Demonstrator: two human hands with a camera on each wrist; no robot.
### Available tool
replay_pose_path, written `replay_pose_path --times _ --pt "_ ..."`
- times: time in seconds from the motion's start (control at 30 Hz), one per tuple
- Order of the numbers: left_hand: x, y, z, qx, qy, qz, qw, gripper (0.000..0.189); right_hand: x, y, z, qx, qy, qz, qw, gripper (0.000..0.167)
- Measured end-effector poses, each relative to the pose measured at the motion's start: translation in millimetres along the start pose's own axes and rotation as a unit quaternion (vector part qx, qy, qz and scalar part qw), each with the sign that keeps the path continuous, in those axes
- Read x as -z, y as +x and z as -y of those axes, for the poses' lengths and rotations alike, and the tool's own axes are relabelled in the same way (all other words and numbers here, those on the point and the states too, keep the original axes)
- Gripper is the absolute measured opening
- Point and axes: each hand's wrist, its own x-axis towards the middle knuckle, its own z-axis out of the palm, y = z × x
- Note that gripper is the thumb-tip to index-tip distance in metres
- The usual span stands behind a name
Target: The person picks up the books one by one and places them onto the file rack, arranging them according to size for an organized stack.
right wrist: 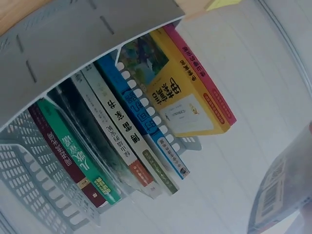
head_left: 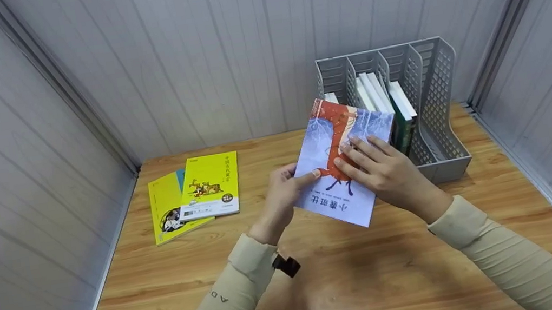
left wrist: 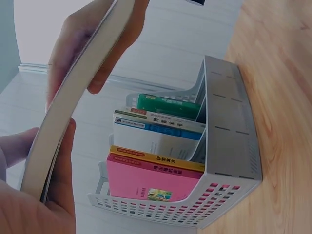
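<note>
A book (head_left: 334, 162) with a red deer on a pale blue-purple cover is held tilted above the table, in front of the rack. My left hand (head_left: 284, 192) grips its left edge, thumb on the cover and fingers behind. On the right side, my right hand (head_left: 382, 172) lies with its fingers across the cover; in the left wrist view its thumb is behind the book (left wrist: 78, 92), so it grips too. Pale page edges show there. Behind stands a grey file rack (head_left: 447, 167) with upright books in several compartments.
Two yellow books, one left (head_left: 161, 194) and one overlapping it (head_left: 219, 177), lie on the wooden table (head_left: 193, 298), with a blue book (head_left: 181, 177) partly hidden between them. Pink (left wrist: 141, 183) and green books (left wrist: 168, 105) stand in the rack. Panel walls (head_left: 196, 63) enclose the table.
</note>
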Motion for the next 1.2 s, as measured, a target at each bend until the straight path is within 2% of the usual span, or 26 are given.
replay_pose_path --times 0.17,0.4,0.7,0.97,1.2 --pt "1.7 -1.3 -1.8 0.015 0.019 0.006 0.9997 0.025 -2.7 -3.0 1.2 0.013 -0.006 -0.006 0.9999 0.05" --pt "2.9 -0.3 -2.6 0.02 0.017 0.035 0.999 0.028 -7.1 -8.9 2.0 0.017 -0.011 -0.047 0.9987 0.035" --pt "2.1 1.3 -8.9 0.031 0.01 0.063 0.9975 0.031 -8.6 -8.5 -2.2 0.011 -0.02 -0.067 0.9975 0.041" --pt "4.7 3.9 -14.1 0.028 -0.042 0.094 0.9943 0.034 -9.5 -8.6 -14.6 -0.017 -0.016 -0.103 0.9944 0.036" --pt "7.2 4.5 -11.9 0.03 -0.101 0.098 0.9896 0.054 -6.4 -13.5 -27.9 -0.058 -0.009 -0.11 0.9922 0.031"
